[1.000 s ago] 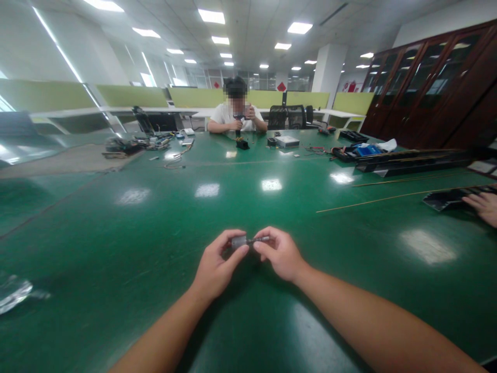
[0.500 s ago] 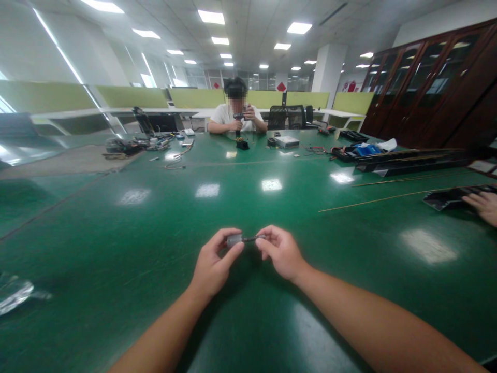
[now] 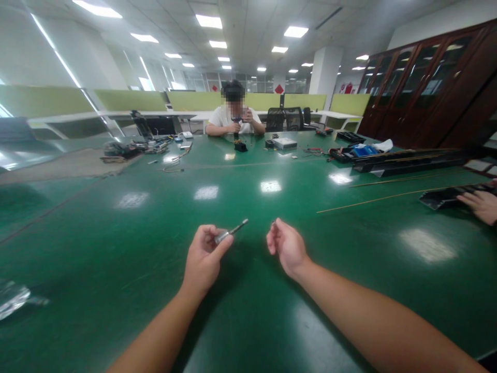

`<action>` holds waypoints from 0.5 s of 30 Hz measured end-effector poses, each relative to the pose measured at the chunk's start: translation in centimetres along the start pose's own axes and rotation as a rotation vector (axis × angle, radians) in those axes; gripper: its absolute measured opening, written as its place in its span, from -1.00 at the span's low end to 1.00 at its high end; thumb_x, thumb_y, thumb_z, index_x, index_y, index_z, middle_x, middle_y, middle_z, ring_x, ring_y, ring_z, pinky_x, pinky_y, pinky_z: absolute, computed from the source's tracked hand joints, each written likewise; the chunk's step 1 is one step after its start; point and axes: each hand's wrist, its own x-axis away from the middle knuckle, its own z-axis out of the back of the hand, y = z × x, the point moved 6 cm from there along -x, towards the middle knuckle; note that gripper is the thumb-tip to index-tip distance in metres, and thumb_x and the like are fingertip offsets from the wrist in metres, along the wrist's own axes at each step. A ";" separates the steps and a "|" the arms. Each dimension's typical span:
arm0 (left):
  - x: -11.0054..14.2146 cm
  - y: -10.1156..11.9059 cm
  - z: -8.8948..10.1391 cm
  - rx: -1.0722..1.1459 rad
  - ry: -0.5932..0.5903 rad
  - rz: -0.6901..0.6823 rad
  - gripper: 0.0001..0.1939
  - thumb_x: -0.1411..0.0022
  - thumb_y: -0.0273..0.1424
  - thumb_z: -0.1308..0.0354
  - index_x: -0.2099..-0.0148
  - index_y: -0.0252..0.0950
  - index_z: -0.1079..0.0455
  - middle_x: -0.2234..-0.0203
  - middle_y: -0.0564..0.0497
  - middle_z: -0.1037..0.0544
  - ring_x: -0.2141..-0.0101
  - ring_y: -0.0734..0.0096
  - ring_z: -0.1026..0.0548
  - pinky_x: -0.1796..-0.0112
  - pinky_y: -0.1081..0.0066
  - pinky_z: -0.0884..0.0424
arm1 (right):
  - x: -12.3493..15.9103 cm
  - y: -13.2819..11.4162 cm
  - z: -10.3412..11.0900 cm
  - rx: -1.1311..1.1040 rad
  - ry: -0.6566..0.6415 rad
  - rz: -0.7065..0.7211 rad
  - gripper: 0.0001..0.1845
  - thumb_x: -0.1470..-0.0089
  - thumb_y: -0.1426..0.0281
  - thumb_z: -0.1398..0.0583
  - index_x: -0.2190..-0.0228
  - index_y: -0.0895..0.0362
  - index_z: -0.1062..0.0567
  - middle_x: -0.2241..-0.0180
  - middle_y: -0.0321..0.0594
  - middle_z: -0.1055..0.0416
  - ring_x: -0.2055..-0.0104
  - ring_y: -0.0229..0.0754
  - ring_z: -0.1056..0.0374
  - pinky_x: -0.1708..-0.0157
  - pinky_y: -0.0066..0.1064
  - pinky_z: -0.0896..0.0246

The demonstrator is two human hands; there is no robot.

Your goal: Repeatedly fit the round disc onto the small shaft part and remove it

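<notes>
My left hand (image 3: 204, 256) is closed on a small grey metal part (image 3: 229, 233) with a thin shaft that points up and to the right. Thumb and fingers pinch its thicker end. My right hand (image 3: 286, 244) hovers a short way to the right of it, over the green table (image 3: 116, 248). Its fingers are curled, with thumb and forefinger pressed together near a tiny item I cannot make out. The two hands are apart.
A person (image 3: 234, 116) sits at the far side of the table handling a tool. Another person's hand (image 3: 481, 204) rests by a black tray (image 3: 442, 197) at the right. Long black rails (image 3: 407, 160), thin rods, cables and small boxes lie further back. A clear plastic bag (image 3: 13, 298) lies at the left.
My hands were joined on the metal part; now the right hand has come off it and moved right, while the left hand holds the part alone, shaft tilted upward.
</notes>
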 end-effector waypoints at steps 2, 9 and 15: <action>-0.1 -0.1 0.2 -0.050 0.000 0.018 -0.58 -0.05 -0.22 -0.36 0.39 -0.28 -0.15 0.37 0.03 -0.46 0.35 0.42 -0.45 0.30 0.45 -0.38 | -0.1 0.1 -0.1 0.001 -0.017 -0.008 -0.60 -0.09 0.04 -0.21 0.44 0.13 -0.36 0.66 -0.34 -0.34 0.70 -0.32 -0.15 0.71 -0.47 0.05; 0.0 0.7 0.5 -0.086 0.035 0.070 -0.56 -0.01 -0.14 -0.39 0.27 -0.30 -0.28 0.25 -0.13 -0.58 0.19 0.19 -0.57 0.12 0.26 -0.49 | 0.1 0.0 -0.5 0.022 -0.033 -0.011 -0.60 -0.08 0.03 -0.20 0.43 0.13 -0.35 0.67 -0.36 -0.34 0.71 -0.33 -0.14 0.71 -0.48 0.06; 0.6 3.4 2.6 -0.056 0.043 0.159 -0.19 0.02 -0.16 -0.42 -0.18 -0.22 -0.12 0.12 -0.17 -0.58 0.09 0.13 -0.58 0.02 0.19 -0.53 | 0.2 -0.2 -0.9 0.029 -0.057 -0.008 -0.59 -0.10 0.03 -0.18 0.45 0.13 -0.34 0.68 -0.36 -0.33 0.72 -0.34 -0.13 0.71 -0.49 0.08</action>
